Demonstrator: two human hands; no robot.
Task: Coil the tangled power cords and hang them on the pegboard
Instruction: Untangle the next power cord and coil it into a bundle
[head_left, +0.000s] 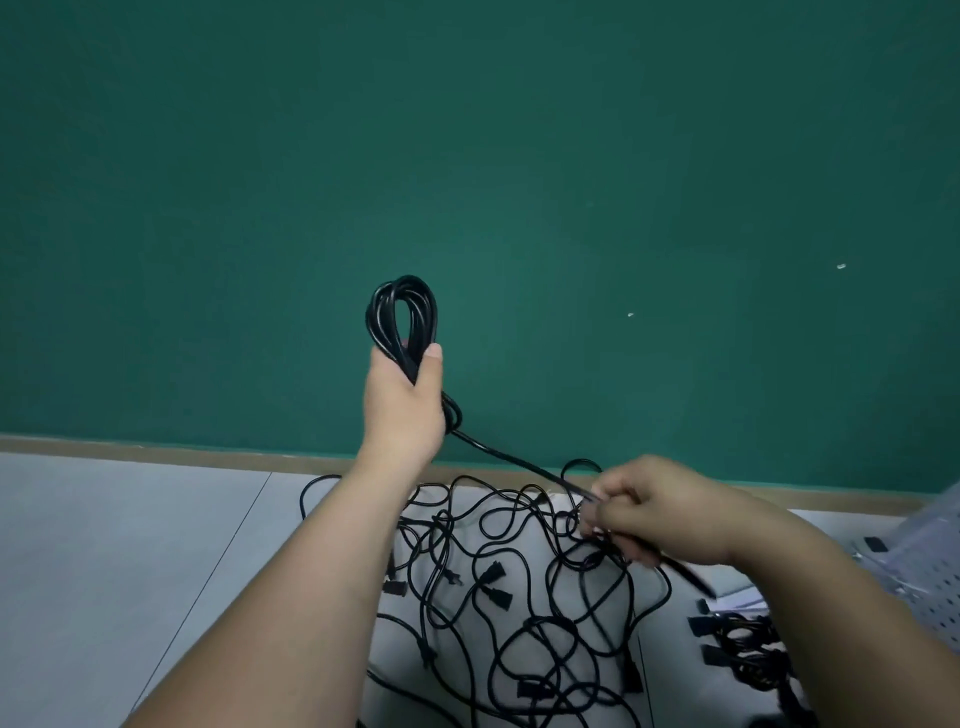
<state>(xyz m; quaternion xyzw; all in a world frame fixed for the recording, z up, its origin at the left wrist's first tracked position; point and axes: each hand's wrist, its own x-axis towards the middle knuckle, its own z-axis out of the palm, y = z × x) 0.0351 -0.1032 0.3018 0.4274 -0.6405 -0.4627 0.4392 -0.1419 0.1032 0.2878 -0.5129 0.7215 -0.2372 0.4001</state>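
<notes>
Left hand (405, 395) gripping coil (402, 317), raised before green wall; right hand (649, 512) pinching taut cord (509, 460) above tangle (519, 587) lying on floor. Likely risk: pulling is dragging knotted loops upward, snagging plugs, loosening coil. Pegboard (932, 595) lying far right.

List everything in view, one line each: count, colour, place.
coiled cord: one, black, held up before the wall
free length: one, black, slanting down from the coil
tangled cords: several, black, heap on the floor
bundled cords: few, black, floor, lower right
pegboard: one, pale grey, far right edge
wall: one, dark green, behind
baseboard: one, tan, foot of wall
floor: one, light grey, below
hands: two; left hand grips coiled cord, right hand pinches free length
</notes>
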